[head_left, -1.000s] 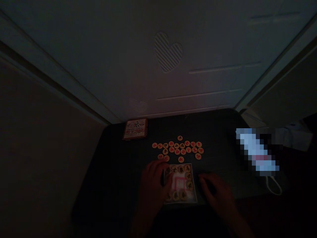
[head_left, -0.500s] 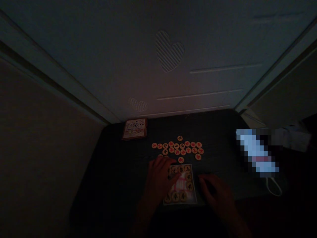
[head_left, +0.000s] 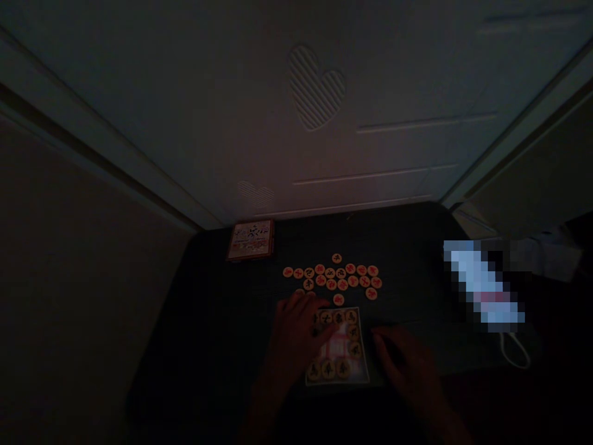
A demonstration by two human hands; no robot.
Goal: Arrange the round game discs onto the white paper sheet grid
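My left hand [head_left: 296, 327] lies over the left side of a small square card [head_left: 364, 371], thumb stretched out across it and fingers spread forward. Round Chinese chess pieces with dark characters stand along the card's edges: a top row [head_left: 339, 317], two on the right side [head_left: 354, 332] and a bottom row [head_left: 328, 369]. The hand hides part of the left side. Just right of the card, my right hand [head_left: 407, 358] rests with curled fingers, thumb and forefinger tips close together. Whatever they hold, if anything, is lost in the dark.
Beyond the card lie several loose chess pieces [head_left: 343, 284] with red or dark characters. A flat printed box [head_left: 251, 240] is at the table's back left. On the right lies a bright blurred object [head_left: 484, 284] with a white loop [head_left: 514, 351]. A pale panel [head_left: 208, 123] borders the dark table [head_left: 208, 327].
The picture is darker and the view has shifted very slightly. Both hands and the chess pieces stay in place.
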